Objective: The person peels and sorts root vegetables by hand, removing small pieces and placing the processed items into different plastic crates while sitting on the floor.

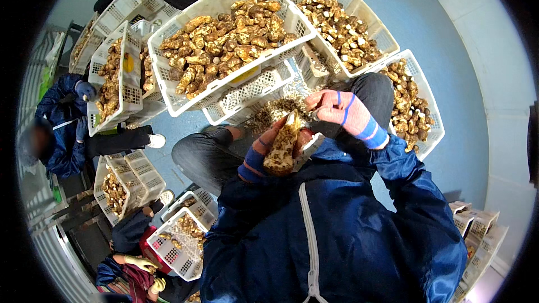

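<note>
My left hand (267,139), in a pink and blue knitted glove, grips a large mushroom (281,151) above my lap. The mushroom's brown cap end lies toward my chest. Its soiled stem points away from me and ends in a pale, bare tip. Just right of that tip is my right hand (339,107), gloved alike, with its fingers curled together. Something small and greyish shows at its fingertips, too small to make out. Dark and pale trimmings (269,114) lie in a heap beyond the mushroom, between my legs.
A big white plastic crate (236,78) of mushrooms stands ahead, above a lower crate (252,88). More filled crates (385,61) (438,130) stand to the right. At left, a gloved co-worker (63,122) sits by a crate (130,105); another person (130,269) is at lower left. Stacked crates (484,244) stand at lower right.
</note>
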A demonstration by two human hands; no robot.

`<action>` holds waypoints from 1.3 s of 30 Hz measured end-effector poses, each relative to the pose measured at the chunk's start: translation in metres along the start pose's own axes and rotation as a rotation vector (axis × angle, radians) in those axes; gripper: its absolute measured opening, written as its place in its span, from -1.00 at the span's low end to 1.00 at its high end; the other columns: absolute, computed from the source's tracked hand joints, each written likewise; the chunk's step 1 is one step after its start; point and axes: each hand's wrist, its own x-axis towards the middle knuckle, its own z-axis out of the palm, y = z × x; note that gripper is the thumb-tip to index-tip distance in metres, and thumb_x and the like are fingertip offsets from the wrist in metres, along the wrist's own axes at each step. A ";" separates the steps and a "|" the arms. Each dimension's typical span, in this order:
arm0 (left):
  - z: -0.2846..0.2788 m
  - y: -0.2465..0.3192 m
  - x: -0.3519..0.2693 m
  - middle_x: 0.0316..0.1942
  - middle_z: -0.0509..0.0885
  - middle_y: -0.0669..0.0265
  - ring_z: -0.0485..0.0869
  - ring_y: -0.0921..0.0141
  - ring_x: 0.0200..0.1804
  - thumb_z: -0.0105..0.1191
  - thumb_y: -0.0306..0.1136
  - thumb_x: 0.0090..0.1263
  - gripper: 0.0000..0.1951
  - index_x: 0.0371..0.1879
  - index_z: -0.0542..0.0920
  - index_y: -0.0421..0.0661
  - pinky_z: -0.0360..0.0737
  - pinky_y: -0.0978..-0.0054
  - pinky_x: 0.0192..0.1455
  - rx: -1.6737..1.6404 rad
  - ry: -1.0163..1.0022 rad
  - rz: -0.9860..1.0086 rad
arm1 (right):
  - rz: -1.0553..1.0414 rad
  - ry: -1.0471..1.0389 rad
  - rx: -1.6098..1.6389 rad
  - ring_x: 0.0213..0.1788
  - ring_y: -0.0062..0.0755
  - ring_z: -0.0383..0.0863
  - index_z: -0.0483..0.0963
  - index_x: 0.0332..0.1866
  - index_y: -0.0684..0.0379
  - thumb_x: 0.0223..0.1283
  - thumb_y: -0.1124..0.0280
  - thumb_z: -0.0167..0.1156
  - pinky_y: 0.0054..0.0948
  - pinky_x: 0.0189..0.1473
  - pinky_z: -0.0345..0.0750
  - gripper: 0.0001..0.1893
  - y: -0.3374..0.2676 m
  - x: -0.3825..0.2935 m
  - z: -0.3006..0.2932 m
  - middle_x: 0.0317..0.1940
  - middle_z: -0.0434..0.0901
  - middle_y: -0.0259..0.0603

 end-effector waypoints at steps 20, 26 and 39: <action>-0.029 -0.013 0.005 -0.03 0.51 0.11 0.60 0.20 -0.17 0.14 -0.26 0.19 -0.45 0.19 0.30 -0.01 0.60 0.33 -0.13 0.012 0.041 -0.099 | -0.280 0.012 -0.343 -0.20 -0.42 0.52 0.48 -0.54 0.26 0.07 0.49 0.18 -0.49 -0.14 0.44 -0.87 -0.001 -0.009 0.014 -0.30 0.56 -0.17; -0.041 -0.013 0.009 -0.04 0.51 0.09 0.59 0.18 -0.10 0.15 -0.26 0.18 -0.42 0.19 0.28 -0.09 0.58 0.33 -0.09 -0.065 -0.084 -0.226 | -0.015 0.075 -0.089 -0.51 -0.70 0.43 0.52 -0.19 0.30 0.17 0.40 0.13 -0.67 -0.46 0.42 -0.80 -0.002 -0.013 0.010 -0.46 0.52 -0.38; 0.011 0.020 -0.003 -0.08 0.57 0.30 0.50 0.51 -0.02 0.23 -0.45 0.07 -0.42 0.16 0.40 -0.12 0.45 0.52 0.06 1.177 0.113 0.123 | 0.128 -0.042 0.027 -0.19 -0.58 0.46 0.34 -0.56 0.21 0.11 0.46 0.17 -0.58 -0.14 0.41 -0.79 -0.005 -0.019 0.004 -0.18 0.56 -0.18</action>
